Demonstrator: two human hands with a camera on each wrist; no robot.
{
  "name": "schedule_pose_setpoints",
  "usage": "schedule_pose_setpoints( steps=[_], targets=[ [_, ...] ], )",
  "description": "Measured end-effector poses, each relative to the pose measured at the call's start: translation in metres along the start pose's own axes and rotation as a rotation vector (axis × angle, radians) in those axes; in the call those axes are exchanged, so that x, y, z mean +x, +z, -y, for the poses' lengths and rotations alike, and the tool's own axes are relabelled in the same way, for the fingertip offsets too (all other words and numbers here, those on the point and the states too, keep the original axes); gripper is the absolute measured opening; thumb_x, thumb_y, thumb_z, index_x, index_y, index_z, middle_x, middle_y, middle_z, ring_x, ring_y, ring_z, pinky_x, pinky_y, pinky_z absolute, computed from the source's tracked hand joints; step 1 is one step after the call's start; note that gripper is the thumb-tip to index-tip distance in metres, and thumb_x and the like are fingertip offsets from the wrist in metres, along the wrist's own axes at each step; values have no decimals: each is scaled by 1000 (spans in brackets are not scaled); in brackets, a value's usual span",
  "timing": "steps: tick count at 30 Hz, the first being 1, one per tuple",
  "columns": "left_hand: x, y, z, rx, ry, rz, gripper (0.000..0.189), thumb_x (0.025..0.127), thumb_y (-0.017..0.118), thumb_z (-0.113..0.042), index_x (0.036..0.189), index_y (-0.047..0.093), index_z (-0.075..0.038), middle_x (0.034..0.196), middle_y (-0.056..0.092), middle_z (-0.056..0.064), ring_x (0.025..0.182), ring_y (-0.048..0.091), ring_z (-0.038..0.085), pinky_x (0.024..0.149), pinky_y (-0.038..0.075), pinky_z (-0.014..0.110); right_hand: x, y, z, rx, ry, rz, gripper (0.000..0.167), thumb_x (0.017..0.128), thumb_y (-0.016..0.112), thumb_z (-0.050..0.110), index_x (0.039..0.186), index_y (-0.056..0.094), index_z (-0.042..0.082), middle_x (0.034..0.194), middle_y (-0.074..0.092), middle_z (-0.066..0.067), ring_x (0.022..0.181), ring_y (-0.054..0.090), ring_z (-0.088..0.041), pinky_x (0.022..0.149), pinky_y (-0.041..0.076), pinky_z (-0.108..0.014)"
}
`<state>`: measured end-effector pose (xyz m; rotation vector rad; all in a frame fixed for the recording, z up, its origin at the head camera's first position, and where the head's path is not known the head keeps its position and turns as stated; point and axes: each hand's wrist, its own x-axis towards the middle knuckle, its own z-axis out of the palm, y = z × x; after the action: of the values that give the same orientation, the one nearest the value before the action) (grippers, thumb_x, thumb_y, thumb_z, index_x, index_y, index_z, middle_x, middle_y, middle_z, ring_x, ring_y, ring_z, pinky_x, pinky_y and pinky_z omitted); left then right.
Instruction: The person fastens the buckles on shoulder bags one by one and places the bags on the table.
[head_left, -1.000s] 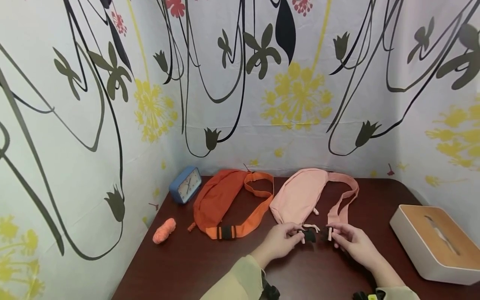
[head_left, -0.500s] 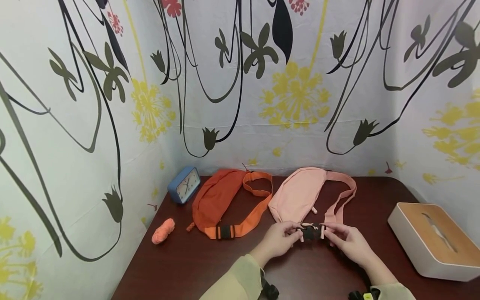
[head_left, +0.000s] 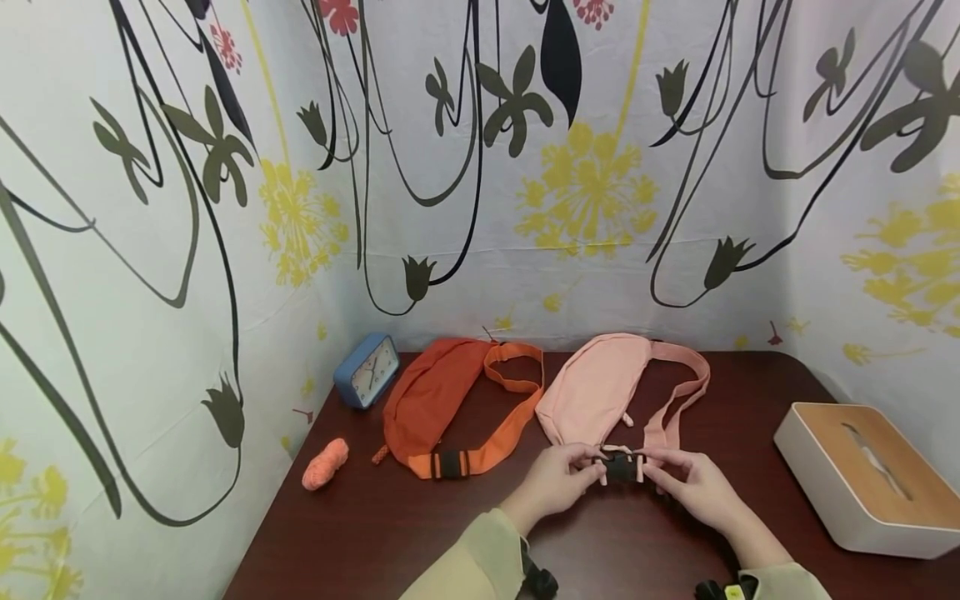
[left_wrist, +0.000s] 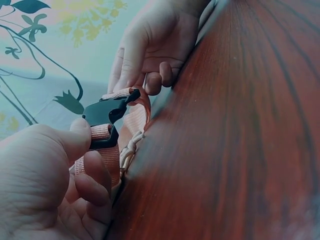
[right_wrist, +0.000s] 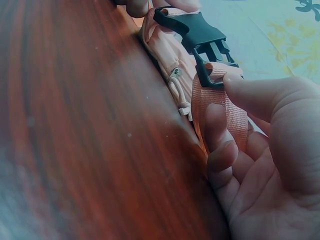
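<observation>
A pale pink waist bag [head_left: 596, 392] lies at the back, its webbing strap [head_left: 693, 375] looped round to the right. Between my hands is its black side-release buckle [head_left: 621, 468]. My left hand [head_left: 558, 479] pinches the socket half at the left end, thumb against the webbing. The prong half [right_wrist: 210, 75] is pinched by the thumb and fingers of my right hand [head_left: 693, 492]. Seen from the right wrist, the prongs reach into the socket [right_wrist: 200, 31], with part of their length still showing. A pink cord pull [right_wrist: 181, 95] hangs from the bag beside the buckle.
An orange waist bag [head_left: 435, 400] with its buckle [head_left: 450, 464] fastened lies left of the pink one. A blue clock [head_left: 367, 371] stands at the back left, with an orange yarn skein [head_left: 326, 464] nearer. At right sits a white tissue box [head_left: 847, 492] with a wooden top.
My right hand has moved left, bringing the prong half up to the socket half, so the gap between the buckle halves has closed. My left hand has stayed nearly in place.
</observation>
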<state>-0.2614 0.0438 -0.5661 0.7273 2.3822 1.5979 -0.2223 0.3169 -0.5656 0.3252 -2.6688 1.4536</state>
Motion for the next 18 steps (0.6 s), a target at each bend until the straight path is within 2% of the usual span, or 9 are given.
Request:
schedule_pose_setpoints(
  steps=[5, 9, 18],
  targets=[
    [-1, 0, -1, 22, 12, 4, 11, 105, 77, -26, 113, 83, -20, 89, 74, -10, 66, 57, -6, 67, 50, 16, 0, -1, 1, -13, 17, 22, 28, 105, 75, 18, 128, 78, 0, 75, 70, 6, 65, 64, -4, 59, 54, -27],
    [-1, 1, -2, 34, 8, 6, 11, 105, 77, -26, 113, 83, -20, 94, 78, -10, 71, 60, -7, 72, 51, 15, -1, -1, 3, -25, -9, 19, 27, 105, 75, 16, 126, 78, 0, 74, 69, 7, 65, 63, -3, 60, 54, -27],
    [-2, 1, -2, 62, 12, 6, 10, 105, 77, -27, 111, 84, -23, 93, 78, -13, 70, 59, -7, 71, 50, 15, -2, 1, 3, 2, -53, 41, 26, 104, 75, 14, 126, 79, -1, 78, 71, 5, 64, 63, -3, 58, 53, -27]
  ],
)
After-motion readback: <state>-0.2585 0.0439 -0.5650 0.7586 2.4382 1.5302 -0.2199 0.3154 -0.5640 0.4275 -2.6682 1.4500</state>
